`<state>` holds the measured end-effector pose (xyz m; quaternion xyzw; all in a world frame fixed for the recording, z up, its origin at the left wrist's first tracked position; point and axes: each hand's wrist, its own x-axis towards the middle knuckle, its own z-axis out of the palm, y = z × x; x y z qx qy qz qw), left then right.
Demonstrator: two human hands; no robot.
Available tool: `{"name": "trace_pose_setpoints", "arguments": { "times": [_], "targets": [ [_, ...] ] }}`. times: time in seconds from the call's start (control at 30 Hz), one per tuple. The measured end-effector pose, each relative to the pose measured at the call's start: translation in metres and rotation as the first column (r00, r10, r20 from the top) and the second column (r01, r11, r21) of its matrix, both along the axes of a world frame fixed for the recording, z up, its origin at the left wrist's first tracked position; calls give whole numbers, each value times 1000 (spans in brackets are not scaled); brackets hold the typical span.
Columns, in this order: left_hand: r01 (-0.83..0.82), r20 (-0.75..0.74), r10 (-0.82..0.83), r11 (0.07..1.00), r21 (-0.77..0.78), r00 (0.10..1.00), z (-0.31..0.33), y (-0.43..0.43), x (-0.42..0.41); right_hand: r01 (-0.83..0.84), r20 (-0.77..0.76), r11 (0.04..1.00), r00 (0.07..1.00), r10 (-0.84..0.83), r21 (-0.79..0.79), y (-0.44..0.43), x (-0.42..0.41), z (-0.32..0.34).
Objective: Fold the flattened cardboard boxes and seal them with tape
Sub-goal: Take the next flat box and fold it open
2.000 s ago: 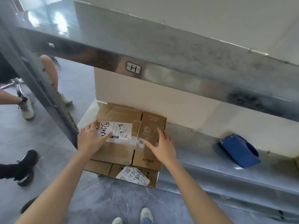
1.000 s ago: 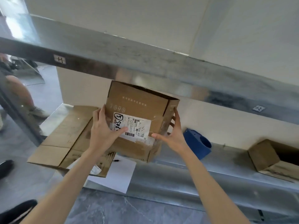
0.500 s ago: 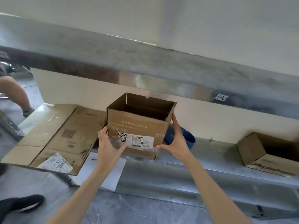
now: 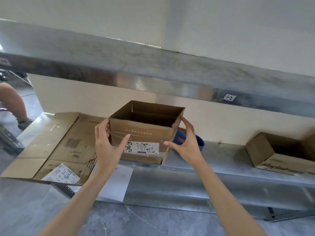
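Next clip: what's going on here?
A person is holding a cardboard box at a metal shelf, the left hand gripping its left corner and the right hand its right corner. The box is already opened into shape, with its top open and no fresh tape visible. A blue tape dispenser sits just behind it, untouched. Flattened cardboard lies to the left and another open box stands to the right.

One head-worn view looks forward and down from close before the shelf's (image 4: 219, 156) front edge, box (image 4: 144, 132) centred, wall (image 4: 221, 126) behind.
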<state>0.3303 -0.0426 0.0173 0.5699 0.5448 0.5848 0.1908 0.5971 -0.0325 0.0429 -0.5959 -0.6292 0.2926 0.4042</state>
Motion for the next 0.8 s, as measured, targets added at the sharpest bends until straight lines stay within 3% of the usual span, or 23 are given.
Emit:
{"name": "trace_pose_setpoints", "arguments": {
  "times": [0.37,0.5,0.67,0.8],
  "targets": [
    [186,-116,-185,983,-3,976,2,-5,10,-51,8,999,999,51,-1,-9,0,9],
    [202,-233,-199,979,-12,952,9,3,1,-63,16,998,998,63,2,-10,0,12],
    [200,-211,-199,980,-15,957,13,2,2,-62,18,998,998,62,29,-12,-4,15],
    [215,-288,-200,976,25,937,12,-3,-2,-41,64,998,997,38,53,-13,-5,15]
  ]
}}
